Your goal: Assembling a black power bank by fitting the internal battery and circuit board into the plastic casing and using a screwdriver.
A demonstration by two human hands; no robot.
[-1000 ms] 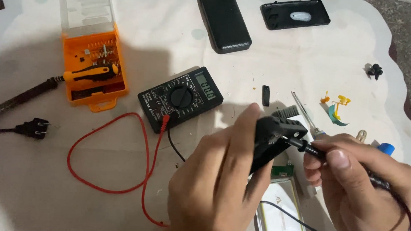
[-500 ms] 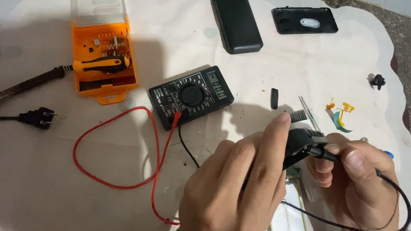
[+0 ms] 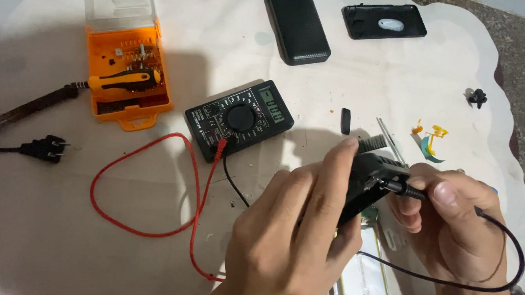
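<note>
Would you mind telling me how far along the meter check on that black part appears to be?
Done: the multimeter lies with both leads plugged in, screwdriver kit open. In hand: the left hand holds the black part while the right hand presses the black probe against it. Left: the red lead lies unused on the cloth.

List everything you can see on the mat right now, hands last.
multimeter: 1, black, centre
red lead: 1, looped left of centre
black lead: 1, held at right
screwdriver kit: 1, orange, upper left
plug: 1, black, far left
soldering iron: 1, dark, left edge
flat black slab: 1, top centre
back cover: 1, black, top right
black part: 1, held
left hand: grips black part
right hand: pinches black lead
</note>
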